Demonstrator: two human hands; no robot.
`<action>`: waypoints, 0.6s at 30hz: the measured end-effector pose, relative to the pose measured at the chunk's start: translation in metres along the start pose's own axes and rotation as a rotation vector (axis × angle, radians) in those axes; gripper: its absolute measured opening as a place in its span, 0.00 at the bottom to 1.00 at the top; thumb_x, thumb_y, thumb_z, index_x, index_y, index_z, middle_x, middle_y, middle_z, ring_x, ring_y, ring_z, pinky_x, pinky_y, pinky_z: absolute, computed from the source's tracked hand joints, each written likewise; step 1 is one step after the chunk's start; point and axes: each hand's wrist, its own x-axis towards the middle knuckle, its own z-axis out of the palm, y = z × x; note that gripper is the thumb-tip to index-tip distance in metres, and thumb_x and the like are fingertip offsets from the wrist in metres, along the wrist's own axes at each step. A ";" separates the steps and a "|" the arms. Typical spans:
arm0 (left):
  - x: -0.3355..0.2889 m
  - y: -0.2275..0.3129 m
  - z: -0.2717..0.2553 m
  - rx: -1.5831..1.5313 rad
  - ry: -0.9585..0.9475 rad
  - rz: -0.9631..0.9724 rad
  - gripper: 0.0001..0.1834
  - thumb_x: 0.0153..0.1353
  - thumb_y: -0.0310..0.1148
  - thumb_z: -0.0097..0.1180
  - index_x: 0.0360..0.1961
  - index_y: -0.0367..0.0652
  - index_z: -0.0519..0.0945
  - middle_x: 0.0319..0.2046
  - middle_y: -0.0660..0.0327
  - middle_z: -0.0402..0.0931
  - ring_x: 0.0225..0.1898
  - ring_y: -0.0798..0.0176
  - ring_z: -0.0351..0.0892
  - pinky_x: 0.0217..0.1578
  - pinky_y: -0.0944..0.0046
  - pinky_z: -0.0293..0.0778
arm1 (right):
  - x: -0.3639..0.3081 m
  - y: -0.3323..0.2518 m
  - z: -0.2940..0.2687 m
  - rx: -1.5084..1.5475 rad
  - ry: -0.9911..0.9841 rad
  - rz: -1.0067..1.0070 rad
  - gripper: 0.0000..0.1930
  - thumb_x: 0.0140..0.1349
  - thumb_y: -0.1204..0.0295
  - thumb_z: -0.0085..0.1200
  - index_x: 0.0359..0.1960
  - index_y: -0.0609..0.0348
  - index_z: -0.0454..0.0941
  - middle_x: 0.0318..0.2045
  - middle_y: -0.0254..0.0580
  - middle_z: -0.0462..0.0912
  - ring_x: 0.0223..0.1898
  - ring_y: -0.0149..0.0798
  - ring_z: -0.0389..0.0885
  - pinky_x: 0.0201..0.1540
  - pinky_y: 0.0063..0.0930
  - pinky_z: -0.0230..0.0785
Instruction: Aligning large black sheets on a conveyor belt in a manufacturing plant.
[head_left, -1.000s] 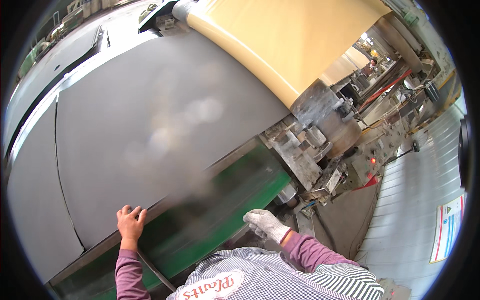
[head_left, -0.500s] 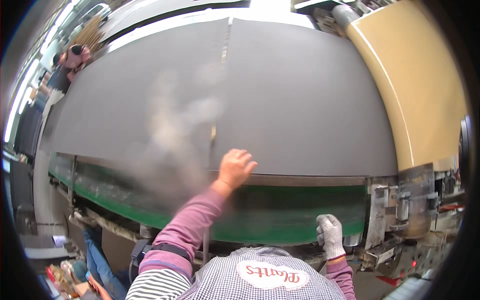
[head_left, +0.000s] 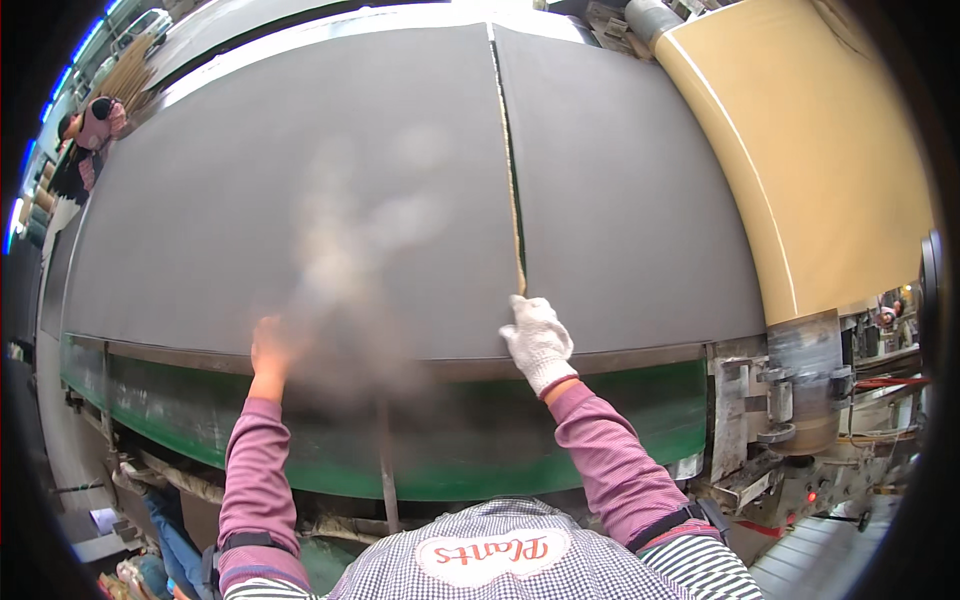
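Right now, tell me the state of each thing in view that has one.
Left grey sheet: lying flat
Right grey sheet: lying flat
Gap between them: open where visible
Left hand: bare, blurred
Right hand: gloved, at the gap
Tan sheet: smooth, curved at its left edge
Small red light: lit

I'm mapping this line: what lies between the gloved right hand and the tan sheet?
The right grey sheet lies between the right hand and the tan sheet; the head view shows nothing resting on that stretch.
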 end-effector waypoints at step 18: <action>0.022 -0.036 0.025 -0.074 0.167 0.434 0.18 0.59 0.43 0.58 0.39 0.38 0.81 0.39 0.51 0.77 0.45 0.47 0.75 0.46 0.52 0.72 | 0.057 0.248 -0.064 -0.246 0.123 0.035 0.22 0.52 0.62 0.62 0.49 0.54 0.77 0.50 0.53 0.76 0.52 0.55 0.75 0.55 0.45 0.70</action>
